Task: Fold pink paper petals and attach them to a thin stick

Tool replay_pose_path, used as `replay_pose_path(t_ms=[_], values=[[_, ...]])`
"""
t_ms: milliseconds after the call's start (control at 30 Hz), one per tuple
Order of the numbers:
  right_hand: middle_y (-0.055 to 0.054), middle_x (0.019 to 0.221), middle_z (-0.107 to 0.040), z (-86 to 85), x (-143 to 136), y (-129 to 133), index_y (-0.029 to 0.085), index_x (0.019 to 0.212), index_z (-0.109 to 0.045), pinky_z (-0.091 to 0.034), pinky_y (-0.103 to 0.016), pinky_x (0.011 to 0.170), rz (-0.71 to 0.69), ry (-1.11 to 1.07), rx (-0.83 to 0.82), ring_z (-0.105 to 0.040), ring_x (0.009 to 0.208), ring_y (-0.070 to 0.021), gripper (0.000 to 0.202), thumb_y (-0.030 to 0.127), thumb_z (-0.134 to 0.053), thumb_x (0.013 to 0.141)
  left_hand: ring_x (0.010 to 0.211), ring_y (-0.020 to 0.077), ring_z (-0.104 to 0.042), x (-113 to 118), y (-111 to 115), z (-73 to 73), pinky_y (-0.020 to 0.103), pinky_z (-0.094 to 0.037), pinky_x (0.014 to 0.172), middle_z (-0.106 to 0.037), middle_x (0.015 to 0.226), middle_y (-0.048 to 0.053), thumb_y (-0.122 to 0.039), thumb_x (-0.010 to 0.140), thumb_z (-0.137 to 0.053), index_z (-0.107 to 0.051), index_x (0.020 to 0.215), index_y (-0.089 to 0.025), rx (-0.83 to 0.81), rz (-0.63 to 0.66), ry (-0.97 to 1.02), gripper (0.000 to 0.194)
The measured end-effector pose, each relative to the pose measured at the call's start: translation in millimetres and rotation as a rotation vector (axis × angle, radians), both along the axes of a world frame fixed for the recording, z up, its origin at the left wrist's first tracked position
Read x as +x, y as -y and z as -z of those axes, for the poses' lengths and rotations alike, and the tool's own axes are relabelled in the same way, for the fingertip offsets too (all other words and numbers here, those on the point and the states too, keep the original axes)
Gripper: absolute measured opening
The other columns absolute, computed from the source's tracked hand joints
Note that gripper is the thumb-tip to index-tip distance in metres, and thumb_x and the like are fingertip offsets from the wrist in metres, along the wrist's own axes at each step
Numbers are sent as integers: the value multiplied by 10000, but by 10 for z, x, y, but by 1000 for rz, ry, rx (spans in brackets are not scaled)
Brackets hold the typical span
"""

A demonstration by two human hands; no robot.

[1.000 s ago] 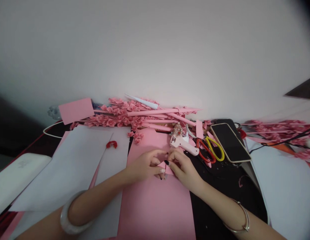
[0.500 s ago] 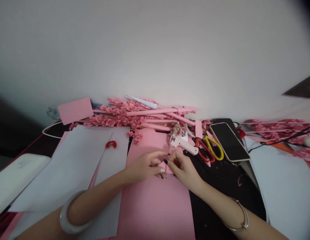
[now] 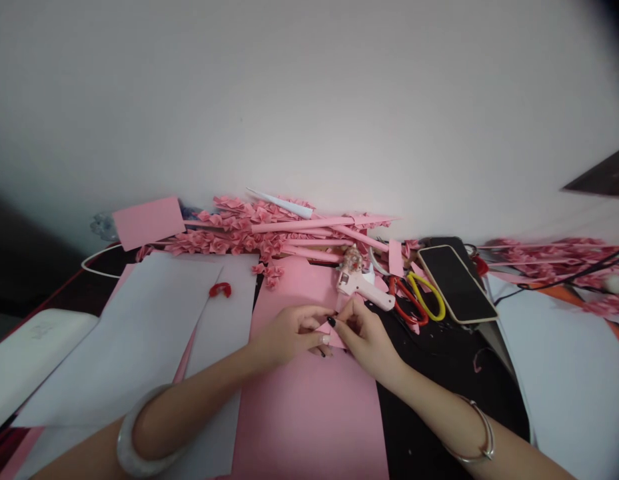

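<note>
Between my two hands is a small piece of pink paper (image 3: 336, 336), partly hidden by fingers. My left hand (image 3: 294, 333) pinches it from the left, thumb on top. From the right, my right hand (image 3: 365, 335) grips its upper edge between thumb and index finger. Both hands are just above a large sheet of pink paper (image 3: 309, 413) lying on the dark table. Right behind the fingers lies a pale pink glue gun (image 3: 365, 288), its nozzle end close to my fingertips.
Red-handled scissors (image 3: 408, 303), a yellow-handled tool (image 3: 429, 300) and a phone (image 3: 458, 283) lie to the right. Pink paper flowers (image 3: 239, 223) line the wall. White sheets (image 3: 139, 320) spread on the left, with a red curled piece (image 3: 220, 290) on them. More white paper (image 3: 579, 367) is at far right.
Hardly anything differs. The fingers have shifted slightly on the small pink paper, and the whole view has moved a little.
</note>
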State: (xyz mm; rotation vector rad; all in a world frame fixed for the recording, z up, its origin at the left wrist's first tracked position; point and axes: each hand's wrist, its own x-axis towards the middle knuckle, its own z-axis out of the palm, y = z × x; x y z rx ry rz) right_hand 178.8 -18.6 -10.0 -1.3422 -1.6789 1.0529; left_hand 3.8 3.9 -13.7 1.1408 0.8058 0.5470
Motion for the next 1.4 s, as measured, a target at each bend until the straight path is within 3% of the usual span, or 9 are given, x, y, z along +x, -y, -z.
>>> replay_pose_path(t_ms=[267,600,833,1400], values=[[66,537,-390,4,43,-36,207,720,-371,-271,-220,457,-46,-38,-44,-343,455,-84,253,356,-404,921,675,201,-681,-11,2,-28,350,-532,693,-675,677,19,-204,757,-628,-517,1201,-153,5,-3,5,461],[54,553,-346,-96,58,-93,188,633,-369,-268,-222,488,-214,91,-19,-316,508,-90,282,285,-424,892,652,194,-682,-42,4,-50,357,-539,692,-647,604,-24,-174,758,-628,-455,1185,-175,-6,49,35,460],[60,541,-328,-83,50,-45,190,613,-339,-249,-218,481,-184,154,24,-291,505,-87,265,210,-431,860,647,173,-681,-52,1,-80,313,-531,671,-639,609,-38,-145,771,-614,-465,1123,-199,50,111,39,387],[66,522,-298,-93,30,-55,189,584,-322,-239,-216,475,-182,168,24,-266,500,-83,310,242,-432,869,660,186,-686,-58,2,-103,318,-523,681,-627,606,-43,-156,770,-607,-459,1119,-193,47,135,43,381]])
